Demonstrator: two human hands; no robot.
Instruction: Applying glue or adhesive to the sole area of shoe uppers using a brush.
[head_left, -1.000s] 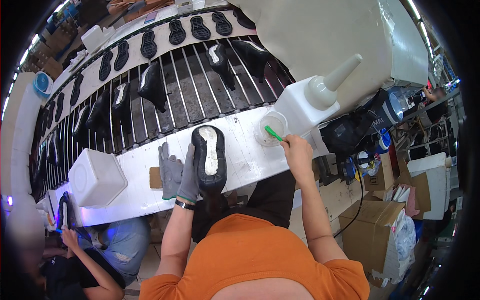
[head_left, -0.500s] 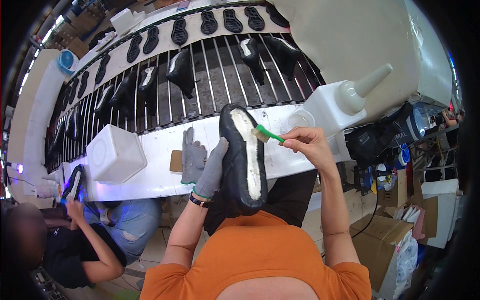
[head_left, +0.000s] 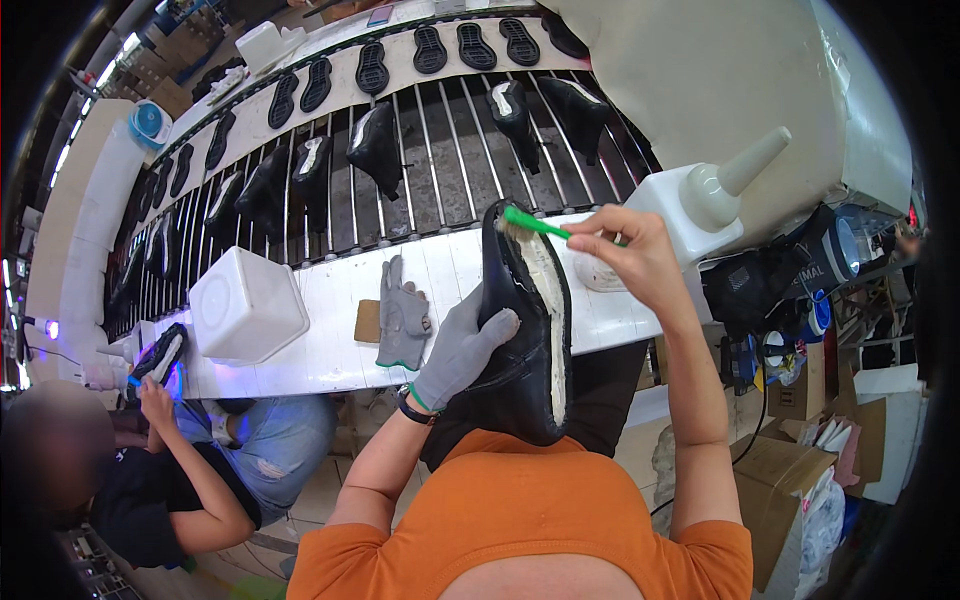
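Observation:
My left hand [head_left: 465, 350], in a grey glove, grips a black shoe upper [head_left: 515, 370] by its side, over the table's near edge. The upper is tilted, and its pale underside [head_left: 545, 285] faces up and to the right. Bare, my right hand [head_left: 630, 255] pinches the handle of a small green brush [head_left: 540, 225]. The brush's bristles touch the underside at the far end of the upper. A spare grey glove [head_left: 402, 315] lies flat on the white table, left of the upper, beside a small brown pad [head_left: 367, 321].
A white squeeze bottle [head_left: 690, 205] with a long nozzle stands right. A white square container [head_left: 245, 305] sits left. Behind runs a roller conveyor [head_left: 430, 160] bearing several black uppers, with soles [head_left: 430, 50] on a shelf beyond. At left, a co-worker's hand [head_left: 157, 402] works on another shoe.
The upper has shifted right and rolled so that its underside turns rightward. The brush has moved from the side of the underside to its far end.

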